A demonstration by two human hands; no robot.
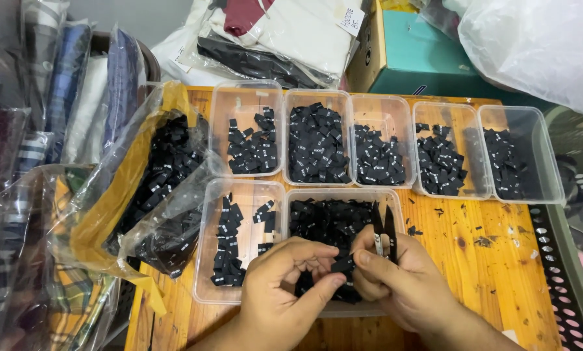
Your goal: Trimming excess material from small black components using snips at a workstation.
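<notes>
Black woven labels fill this workstation, and I log it from left to right. Folded garments in clear wrap [18,130] stand stacked at the far left edge. Beside them a crumpled clear plastic bag [155,188], lined with yellow, lies open on the wooden tabletop [493,273] and spills loose labels.

Seven clear plastic tubs follow. The back row holds five, side by side and touching, each partly filled with sorted labels; the leftmost back tub [246,130] is the emptiest. The front row holds two: the front left tub [236,240], with a thin scatter of labels, and the front right tub [343,221], heaped full.

My left hand [278,292] hovers over the front right tub. Its grip is narrow: thumb and forefinger pinch a small black label [341,265], which sits just above the heap and between both hands. My right hand [395,279] meets it there, its fingertips also touching the label. The same hand's grip is closed around black thread snips [384,229], blades pointing up and away from me.

Right of the hands, bare tabletop carries scattered black thread clippings [480,240]. A teal cardboard box [428,52] stands behind the tubs, and a perforated dark crate [577,247] borders the right edge.
</notes>
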